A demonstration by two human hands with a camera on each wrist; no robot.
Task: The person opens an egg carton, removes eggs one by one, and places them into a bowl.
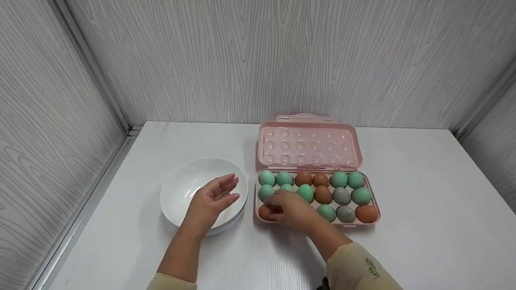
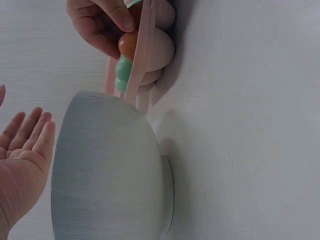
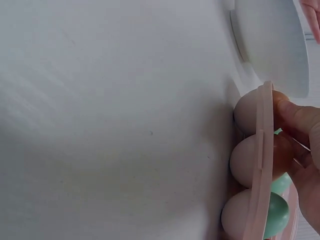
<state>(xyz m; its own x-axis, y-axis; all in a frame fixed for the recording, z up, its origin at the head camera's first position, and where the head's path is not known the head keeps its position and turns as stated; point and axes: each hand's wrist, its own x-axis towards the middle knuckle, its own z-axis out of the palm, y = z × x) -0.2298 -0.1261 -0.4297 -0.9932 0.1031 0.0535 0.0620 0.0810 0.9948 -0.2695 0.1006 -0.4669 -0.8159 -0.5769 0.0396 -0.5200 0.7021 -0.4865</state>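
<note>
At the front-left corner of the pink egg carton (image 1: 374, 221), my right hand (image 1: 294, 211) pinches a brown egg (image 1: 265, 212) that sits in its cup. The thumb (image 3: 295, 112) lies against the egg, seen in the right wrist view; the other fingers are partly hidden behind it. Green, brown and grey eggs fill the rows around, some of them covered by the hand. Over the white bowl (image 1: 176, 199) my left hand (image 1: 210, 204) hovers with relaxed fingers spread apart, holding nothing.
The carton's pink lid (image 1: 309, 144) stands folded back behind the eggs. Bowl and carton are side by side on a white table (image 1: 424, 224). Wood-grain panels (image 1: 270, 50) rise at the back and both sides.
</note>
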